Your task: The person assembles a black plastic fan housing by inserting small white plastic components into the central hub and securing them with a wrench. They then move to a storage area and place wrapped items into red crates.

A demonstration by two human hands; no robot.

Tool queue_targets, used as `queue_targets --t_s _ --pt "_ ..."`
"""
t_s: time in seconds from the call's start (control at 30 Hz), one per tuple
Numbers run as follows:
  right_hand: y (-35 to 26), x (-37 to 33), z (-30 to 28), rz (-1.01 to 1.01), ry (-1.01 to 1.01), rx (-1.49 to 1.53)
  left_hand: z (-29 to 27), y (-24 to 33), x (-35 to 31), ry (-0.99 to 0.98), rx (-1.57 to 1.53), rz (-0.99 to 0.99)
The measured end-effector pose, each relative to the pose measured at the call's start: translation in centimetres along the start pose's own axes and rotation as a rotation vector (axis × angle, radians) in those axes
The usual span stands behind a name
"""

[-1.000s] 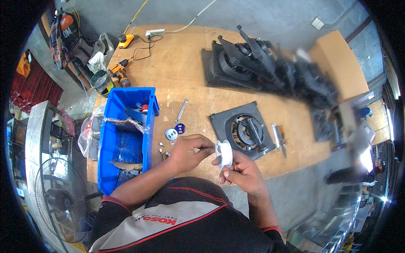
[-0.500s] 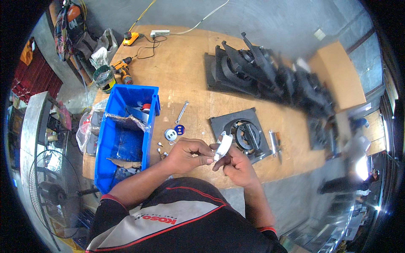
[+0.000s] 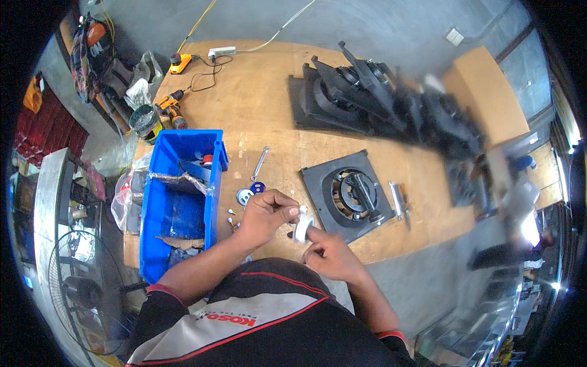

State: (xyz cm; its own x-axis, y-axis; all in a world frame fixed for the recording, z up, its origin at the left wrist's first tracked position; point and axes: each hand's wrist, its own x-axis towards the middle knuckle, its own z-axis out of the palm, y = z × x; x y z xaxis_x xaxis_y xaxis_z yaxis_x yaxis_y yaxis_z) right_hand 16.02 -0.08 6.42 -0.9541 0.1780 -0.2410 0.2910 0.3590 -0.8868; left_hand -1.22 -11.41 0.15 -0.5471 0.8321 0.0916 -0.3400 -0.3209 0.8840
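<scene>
My left hand [image 3: 268,217] is closed in a pinch on a small white-tipped piece [image 3: 303,210], too small to name surely. Just below it, a white roll of thread seal tape [image 3: 301,230] sits on the fingers of my right hand [image 3: 333,254], which are curled round it. Both hands are close together over the table's near edge. A round white spool cover [image 3: 244,197] and a blue spool part [image 3: 257,188] lie beyond my left hand. Several small metal fittings [image 3: 232,212] lie beside its wrist.
A black square plate with a round centre [image 3: 315,177] lies right of my hands, beside a wrench [image 3: 395,200]. Another wrench [image 3: 260,163] lies farther left. A blue bin [image 3: 212,229] borders my left arm. Farther back are a cordless drill [image 3: 172,110] and stacked black parts [image 3: 342,104].
The tape roll and right hand have moved down and left, the roll turning more upright. The left hand has lifted slightly and still pinches the small piece. The whole view has shifted slightly.
</scene>
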Motion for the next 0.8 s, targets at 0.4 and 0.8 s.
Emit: queue_targets --t_s 0.4,0.8 --pt "-2.5 -1.9 -1.7 -0.033 -0.122 0.555 1.1 1.1 -0.3 -0.084 0.451 -0.003" --pt "0.3 0.5 -2.6 -0.105 0.041 0.371 1.2 1.5 -1.2 -0.283 0.067 -0.063"
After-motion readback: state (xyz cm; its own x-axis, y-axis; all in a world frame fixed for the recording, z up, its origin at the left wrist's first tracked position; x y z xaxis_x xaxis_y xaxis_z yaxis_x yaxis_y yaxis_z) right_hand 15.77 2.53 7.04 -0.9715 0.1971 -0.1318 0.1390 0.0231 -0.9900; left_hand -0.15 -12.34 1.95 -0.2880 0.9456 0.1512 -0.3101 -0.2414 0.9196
